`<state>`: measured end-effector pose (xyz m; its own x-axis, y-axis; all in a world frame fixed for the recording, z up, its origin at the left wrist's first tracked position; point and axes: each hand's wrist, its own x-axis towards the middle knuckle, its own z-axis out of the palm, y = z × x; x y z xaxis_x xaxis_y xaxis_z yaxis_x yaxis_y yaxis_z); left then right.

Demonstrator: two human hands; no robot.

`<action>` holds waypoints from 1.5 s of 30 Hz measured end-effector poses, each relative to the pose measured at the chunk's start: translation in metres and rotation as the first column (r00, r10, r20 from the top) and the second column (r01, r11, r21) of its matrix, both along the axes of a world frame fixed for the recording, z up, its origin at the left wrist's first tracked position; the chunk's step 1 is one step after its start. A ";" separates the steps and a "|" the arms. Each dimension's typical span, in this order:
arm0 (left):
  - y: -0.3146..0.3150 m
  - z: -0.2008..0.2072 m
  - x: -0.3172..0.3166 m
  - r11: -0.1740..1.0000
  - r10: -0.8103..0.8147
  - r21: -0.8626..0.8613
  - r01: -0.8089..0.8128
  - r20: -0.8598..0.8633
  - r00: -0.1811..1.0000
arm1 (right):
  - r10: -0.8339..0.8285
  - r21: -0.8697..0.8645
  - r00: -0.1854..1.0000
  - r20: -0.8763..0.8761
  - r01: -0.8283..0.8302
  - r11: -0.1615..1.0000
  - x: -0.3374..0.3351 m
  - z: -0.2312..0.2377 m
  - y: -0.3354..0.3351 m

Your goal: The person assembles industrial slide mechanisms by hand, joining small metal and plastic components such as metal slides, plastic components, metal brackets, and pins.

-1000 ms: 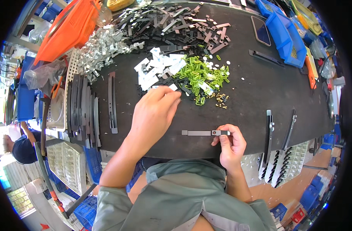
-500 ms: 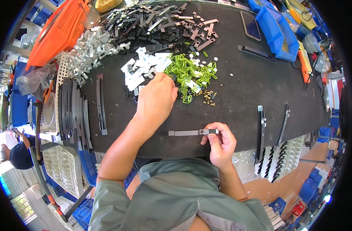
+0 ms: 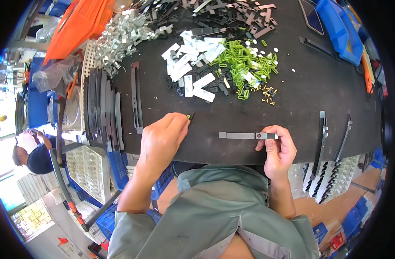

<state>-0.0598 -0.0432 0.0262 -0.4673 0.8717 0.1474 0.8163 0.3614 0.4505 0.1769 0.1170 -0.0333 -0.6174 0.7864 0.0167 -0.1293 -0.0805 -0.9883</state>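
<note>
My left hand is closed in a pinch above the near part of the table, left of the metal strip. Between its fingertips peeks a small green and black piece, mostly hidden. My right hand grips the right end of a flat grey metal strip, thumb on top; the strip lies level and points left. A dark block with a reddish round spot sits near the thumb. Beyond my hands are a heap of green oval rings, white rectangular pads and tiny brass bits.
Silvery metal clips and dark strips are heaped at the back. Long dark bars are lined up at left, with one bar apart. Two slim assemblies overhang the right front edge. A phone and blue bins are back right.
My left hand has come back from the pads and green rings toward me, now with a small piece in its fingertips. The right hand still holds the strip. The whole view has shifted.
</note>
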 end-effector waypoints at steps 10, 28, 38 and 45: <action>-0.009 -0.016 0.014 0.993 -0.106 0.016 0.117 -0.316 0.943 | -0.010 0.002 1.000 -0.017 0.010 1.000 0.001 -0.002 -0.003; 0.025 -0.020 0.052 0.964 -0.128 0.265 0.007 0.441 0.888 | -0.048 -0.161 0.998 -0.028 0.043 0.986 -0.002 0.001 0.004; 0.026 -0.004 0.044 0.995 -0.098 0.037 0.093 0.538 0.837 | -0.028 -0.098 0.998 0.064 0.035 0.995 -0.002 0.005 0.005; -0.015 0.009 -0.062 0.989 0.100 -0.075 -0.128 -0.301 0.948 | -0.041 -0.135 0.999 -0.014 0.039 0.990 0.008 0.000 0.008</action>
<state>-0.1219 -0.0578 0.0353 -0.5119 0.8316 0.2154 0.8587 0.4883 0.1556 0.1852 0.1248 -0.0330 -0.5862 0.8061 -0.0810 -0.1513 -0.2072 -0.9665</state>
